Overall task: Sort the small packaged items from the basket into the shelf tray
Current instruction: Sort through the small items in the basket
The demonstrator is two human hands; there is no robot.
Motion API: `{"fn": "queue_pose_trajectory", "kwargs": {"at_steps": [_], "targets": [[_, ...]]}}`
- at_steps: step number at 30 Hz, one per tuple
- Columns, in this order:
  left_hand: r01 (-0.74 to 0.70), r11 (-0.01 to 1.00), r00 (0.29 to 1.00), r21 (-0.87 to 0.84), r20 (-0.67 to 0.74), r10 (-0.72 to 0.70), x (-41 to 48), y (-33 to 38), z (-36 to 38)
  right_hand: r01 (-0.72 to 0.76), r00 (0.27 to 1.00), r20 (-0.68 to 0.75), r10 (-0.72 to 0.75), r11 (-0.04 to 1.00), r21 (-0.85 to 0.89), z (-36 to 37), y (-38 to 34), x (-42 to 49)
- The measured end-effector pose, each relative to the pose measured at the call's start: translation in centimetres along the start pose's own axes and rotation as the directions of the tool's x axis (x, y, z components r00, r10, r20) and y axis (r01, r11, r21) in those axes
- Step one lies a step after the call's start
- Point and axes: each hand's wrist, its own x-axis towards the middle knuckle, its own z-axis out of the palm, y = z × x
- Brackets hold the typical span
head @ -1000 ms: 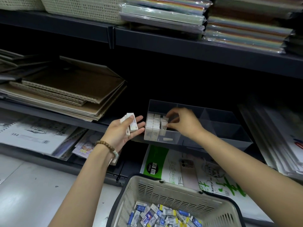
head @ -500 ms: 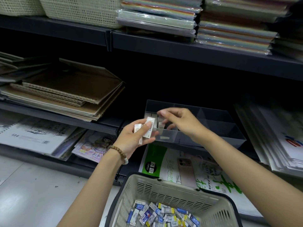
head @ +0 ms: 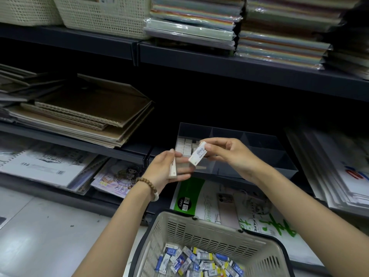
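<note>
Basket [head: 209, 234] first: how much is left in it?" my colleague asks.

"Most of it, I judge. It sits below my forearms, nearer to me than either hand, and its bottom is covered by a loose heap of small packets [head: 199, 260] in blue, yellow and white."

"And the shelf tray?"

"The shelf tray [head: 265, 160] is just beyond my fingertips. Only the compartment nearest my left hand has stock. There a block of white packets [head: 184, 146] stands on end in tidy rows, and it does not reach the front wall. The compartments off to the right of my right hand look bare, though they are dark and I cannot be sure."

"What are your hands doing?"

"My right hand [head: 229, 154] pinches a barcoded packet [head: 197, 155] between thumb and fingertips. The packet is tilted, label towards me, just in front of that block. My left hand [head: 163, 168] is just beside it, fingers curled round a spare packet [head: 173, 168] with the thumb on top. Whether that is one packet or a thin stack I cannot tell."

"So what remains?"

"The barcoded packet goes into the rows next, I think, and then the spare packet. After that it is down to the basket many times over. The coloured ones likely want compartments of their own. By my reckoning this is an early stage."
</note>
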Motion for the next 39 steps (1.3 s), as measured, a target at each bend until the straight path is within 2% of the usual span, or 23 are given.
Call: {"fn": "queue_pose_trajectory", "kwargs": {"at_steps": [3,6,8,12,15,21,26,31,34,39], "targets": [[0.09,0.992,0.996,0.092,-0.028,-0.088,0.2,0.1,-0.1,-0.019,0.999,0.052,0.016,0.998,0.063,-0.5,0.0,-0.6],[0.158,0.984,0.986,-0.076,0.062,-0.153,0.4,0.4,0.4,-0.031,0.994,0.108,0.023,0.997,0.075,-0.6,0.2,-1.1],[0.098,0.992,0.992,-0.085,0.086,-0.091,0.3,0.4,0.5,-0.036,0.993,0.119,0.026,0.995,0.088,-0.5,0.3,-1.3],[-0.044,0.998,0.996,0.049,0.083,0.04,-0.2,0.0,0.3,-0.035,0.99,0.139,0.012,0.986,0.163,-0.4,0.5,-1.3],[-0.064,0.992,0.995,0.108,0.083,0.055,-0.6,0.1,0.4,-0.025,0.994,0.113,0.002,0.98,0.198,0.1,0.9,-1.3],[-0.106,0.992,0.964,0.075,0.253,0.084,-1.1,0.4,0.8,0.017,1.0,0.001,-0.018,0.982,0.186,0.5,1.3,-1.4],[-0.089,0.994,0.978,0.066,0.193,0.074,-1.1,0.2,0.9,0.024,0.999,-0.041,-0.018,0.989,0.143,1.3,1.2,-1.8],[-0.118,0.992,0.99,0.039,0.086,0.114,-0.9,0.3,0.8,-0.073,0.992,-0.074,0.104,0.937,0.341,2.0,1.7,-1.8],[-0.161,0.985,0.987,0.061,0.002,0.161,-0.7,0.2,0.3,-0.105,0.987,-0.081,0.142,0.932,0.346,1.8,2.0,-2.0],[-0.192,0.964,0.98,0.185,-0.022,0.199,-0.5,0.1,-0.1,-0.019,0.99,-0.119,0.073,0.917,0.399,0.3,1.2,-1.8]]}}
